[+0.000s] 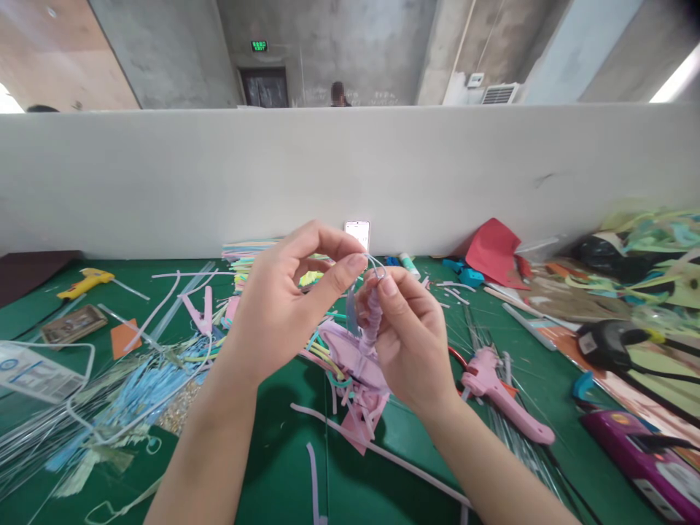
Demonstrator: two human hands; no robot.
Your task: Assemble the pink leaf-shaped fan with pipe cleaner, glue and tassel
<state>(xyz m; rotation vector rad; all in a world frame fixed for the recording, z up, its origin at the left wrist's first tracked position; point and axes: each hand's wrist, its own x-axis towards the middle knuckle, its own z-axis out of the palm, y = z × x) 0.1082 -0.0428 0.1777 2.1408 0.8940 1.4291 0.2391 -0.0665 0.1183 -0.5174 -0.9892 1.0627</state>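
Both my hands are raised over the middle of a green table (284, 467). My left hand (289, 299) pinches the looped top of a thin clear wire (377, 264) between thumb and forefinger. My right hand (407, 335) grips a small lilac twisted craft piece (372, 321) that the wire runs into. Below them lies a pile of pink and lilac paper scraps (355, 372) with coloured strips.
A pink glue gun (500, 390) lies to the right, a yellow one (87, 281) at far left. Pink scissors (203, 312), blue shredded strips (131, 390) and clear sticks lie left. Red paper (492, 251), craft clutter and a purple device (639, 452) crowd the right. A grey partition (350, 175) backs the table, with a phone (357, 233) leaning on it.
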